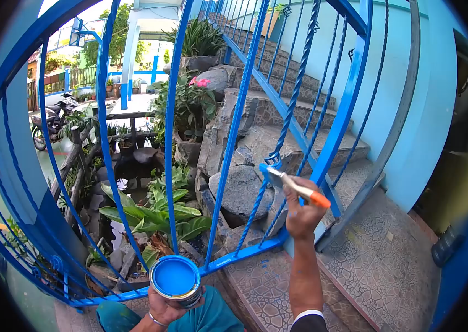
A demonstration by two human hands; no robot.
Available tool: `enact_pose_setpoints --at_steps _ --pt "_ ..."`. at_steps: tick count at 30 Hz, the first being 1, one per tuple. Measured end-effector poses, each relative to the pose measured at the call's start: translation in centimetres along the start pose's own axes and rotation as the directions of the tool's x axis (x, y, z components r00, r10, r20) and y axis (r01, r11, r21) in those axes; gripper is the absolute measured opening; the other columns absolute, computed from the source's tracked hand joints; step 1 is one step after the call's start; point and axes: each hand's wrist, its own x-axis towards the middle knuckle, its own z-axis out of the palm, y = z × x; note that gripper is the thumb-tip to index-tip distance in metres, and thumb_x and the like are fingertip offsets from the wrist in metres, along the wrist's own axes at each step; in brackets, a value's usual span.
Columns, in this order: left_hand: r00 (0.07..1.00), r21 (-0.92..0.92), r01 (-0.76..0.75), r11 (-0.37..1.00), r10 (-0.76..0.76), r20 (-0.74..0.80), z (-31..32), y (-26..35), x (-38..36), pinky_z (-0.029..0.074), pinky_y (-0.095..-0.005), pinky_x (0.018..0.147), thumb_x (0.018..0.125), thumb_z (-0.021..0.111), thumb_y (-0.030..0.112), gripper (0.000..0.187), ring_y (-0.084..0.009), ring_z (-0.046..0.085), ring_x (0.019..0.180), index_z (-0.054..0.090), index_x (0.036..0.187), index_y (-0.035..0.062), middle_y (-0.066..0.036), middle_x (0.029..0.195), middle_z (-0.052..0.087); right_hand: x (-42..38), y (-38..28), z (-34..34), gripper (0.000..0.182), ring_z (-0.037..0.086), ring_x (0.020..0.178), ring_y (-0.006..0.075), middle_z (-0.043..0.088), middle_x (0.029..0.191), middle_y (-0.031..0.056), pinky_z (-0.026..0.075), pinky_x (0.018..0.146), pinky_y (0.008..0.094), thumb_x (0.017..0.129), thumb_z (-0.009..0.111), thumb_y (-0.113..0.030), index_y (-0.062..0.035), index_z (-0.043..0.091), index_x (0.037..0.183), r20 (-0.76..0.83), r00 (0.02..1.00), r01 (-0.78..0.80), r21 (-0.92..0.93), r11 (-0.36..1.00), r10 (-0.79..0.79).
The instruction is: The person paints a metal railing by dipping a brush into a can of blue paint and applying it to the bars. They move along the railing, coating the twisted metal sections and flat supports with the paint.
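"Gripping what, the fingers of the right hand [304,213]?"

"Closed around a brush [300,190] with a pale, orange-ended handle. Its blue-coated bristles touch a twisted blue bar [258,200], just below a small cage-shaped ornament [272,159]."

"And the left hand [166,311]?"

"Its fingers clasp the lower part of an open paint can [175,278], upright and holding bright blue paint. The can is near the bottom rail [247,258] of the railing. A thin bracelet [156,320] circles the wrist."

"What surrounds the hands?"

"Teal trousers [212,314] show behind the can. Through the bars: broad green leaves [153,213], rocks, and a potted plant with pink flowers [199,82]. Patterned stone steps [294,141] climb beside a light blue wall [391,119]."

"Farther out?"

"At upper left, a parked motorcycle [56,115] and a basketball hoop [77,32]."
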Motion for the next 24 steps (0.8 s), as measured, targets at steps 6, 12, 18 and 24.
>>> enact_pose_setpoints --at_steps 6,12,18,24 --pt "1.000 0.124 0.004 0.992 -0.006 0.010 0.2 -0.4 1.6 0.042 -0.0756 0.115 0.093 0.060 0.071 0.090 -0.0528 0.055 0.142 0.050 0.162 0.0157 -0.023 0.161 0.055 4.5 0.6 -2.1 0.029 0.072 0.096 0.0136 0.078 0.106 0.0086 0.056 0.087 0.0276 0.100 0.084 -0.011 0.0040 0.070 0.121 -0.173 0.949 -0.227 0.208 0.951 0.264" --pt "0.998 0.197 0.056 0.979 -0.055 -0.009 0.7 -0.3 3.4 0.041 -0.0757 0.117 0.093 0.062 0.068 0.086 -0.0479 0.053 0.148 0.051 0.163 0.0193 -0.019 0.166 0.052 3.8 0.1 -0.9 0.025 0.071 0.097 0.0134 0.076 0.107 0.0100 0.056 0.084 0.0273 0.104 0.080 -0.012 0.0034 0.070 0.120 0.041 0.948 -0.319 0.108 0.942 0.316" --pt "0.992 0.145 0.113 0.983 -0.119 0.034 0.1 0.1 4.6 0.041 -0.0788 0.116 0.096 0.058 0.065 0.084 -0.0502 0.052 0.148 0.049 0.165 0.0183 -0.020 0.167 0.051 5.8 0.7 -2.4 0.027 0.071 0.096 0.0139 0.076 0.106 0.0102 0.057 0.087 0.0287 0.104 0.081 -0.013 0.0035 0.069 0.122 -0.025 0.964 -0.257 0.157 0.953 0.264" --pt "0.992 0.281 0.038 0.959 -0.002 -0.127 0.5 -0.5 3.8 0.045 -0.0693 0.111 0.092 0.057 0.075 0.093 -0.0545 0.059 0.136 0.052 0.162 0.0124 -0.028 0.157 0.057 6.8 2.8 -2.3 0.023 0.072 0.102 0.0169 0.075 0.112 0.0129 0.058 0.091 0.0311 0.104 0.079 -0.010 0.0035 0.068 0.120 -0.216 0.958 -0.150 0.186 0.971 0.190"
